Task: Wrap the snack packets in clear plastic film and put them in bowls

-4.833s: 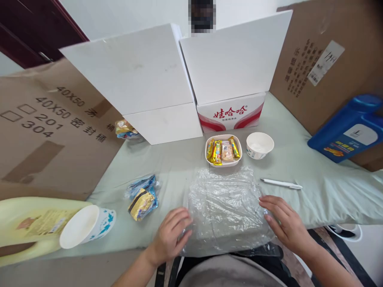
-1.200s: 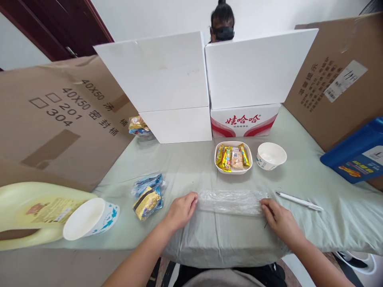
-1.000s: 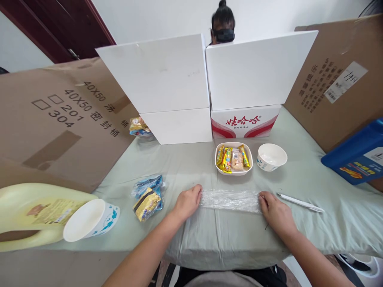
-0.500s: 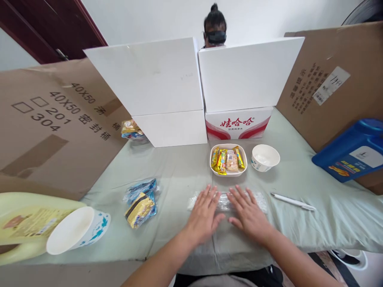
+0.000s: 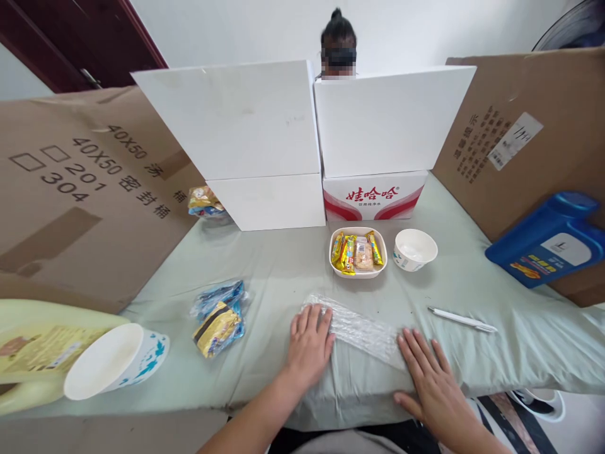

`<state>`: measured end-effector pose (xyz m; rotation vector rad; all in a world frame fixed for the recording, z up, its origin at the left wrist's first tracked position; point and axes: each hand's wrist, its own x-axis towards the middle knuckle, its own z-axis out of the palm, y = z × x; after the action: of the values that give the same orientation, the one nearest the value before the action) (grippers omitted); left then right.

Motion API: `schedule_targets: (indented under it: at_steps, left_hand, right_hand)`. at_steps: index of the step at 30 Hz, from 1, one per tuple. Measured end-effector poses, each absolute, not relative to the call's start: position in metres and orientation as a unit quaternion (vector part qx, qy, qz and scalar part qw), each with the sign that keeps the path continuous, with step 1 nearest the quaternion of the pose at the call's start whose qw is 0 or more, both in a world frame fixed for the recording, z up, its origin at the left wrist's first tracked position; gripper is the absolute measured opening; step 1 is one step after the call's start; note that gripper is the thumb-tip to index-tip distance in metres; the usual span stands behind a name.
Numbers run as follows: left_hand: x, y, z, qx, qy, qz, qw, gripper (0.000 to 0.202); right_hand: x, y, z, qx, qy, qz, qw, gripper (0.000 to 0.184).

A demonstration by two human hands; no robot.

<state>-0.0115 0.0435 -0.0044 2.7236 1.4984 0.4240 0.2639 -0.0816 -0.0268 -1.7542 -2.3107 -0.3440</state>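
Observation:
A folded strip of clear plastic wrap [image 5: 362, 333] lies slanted on the cloth-covered table, its left end farther from me. My left hand [image 5: 311, 343] rests on its left end, palm down with the fingers out. At the strip's lower right end, my right hand [image 5: 432, 381] lies flat, fingertips touching or just beside the wrap. Beyond the strip stands a white tray [image 5: 358, 275] holding yellow snack packets [image 5: 348, 252] and a wrapped cracker [image 5: 363, 254]. A white pen [image 5: 463, 320] lies to the right of my right hand.
A paper bowl [image 5: 414, 250] stands right of the tray. Crumpled packets [image 5: 218, 321] and a tipped paper tub [image 5: 118, 362] lie left, by a yellow jug [image 5: 42, 353]. A blue bottle [image 5: 543, 243] leans at right. White boxes [image 5: 265, 126] and cardboard panels [image 5: 70, 208] enclose the table; a person [image 5: 338, 44] is behind.
My hands have moved apart, the left slightly left and the right outward and toward me. The plastic strip has turned, its right end now nearer to me.

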Motion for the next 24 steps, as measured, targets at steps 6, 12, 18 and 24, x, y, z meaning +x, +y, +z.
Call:
schedule_targets:
  at_steps: [6,12,18,24]
  left_hand:
    - [0.021,0.007,0.003,0.911,0.353,0.175,0.123,0.031]
    - [0.009,0.011,0.008,0.938,0.155,0.165,0.264,0.039]
    - [0.002,0.017,-0.001,0.879,0.126,0.245,0.39,0.084]
    - [0.003,0.018,-0.008,0.865,0.175,0.243,0.403,0.095]
  right_hand:
    - [0.271,-0.121,-0.01,-0.536,-0.814,-0.117,0.193,0.031]
    - [0.261,-0.098,0.063,-0.448,-0.852,0.091,0.257,0.018]
    - [0.245,-0.016,0.063,-0.57,-0.702,0.347,0.25,0.022]
    - [0.228,0.053,0.023,-0.678,-0.658,0.275,0.178,0.029]
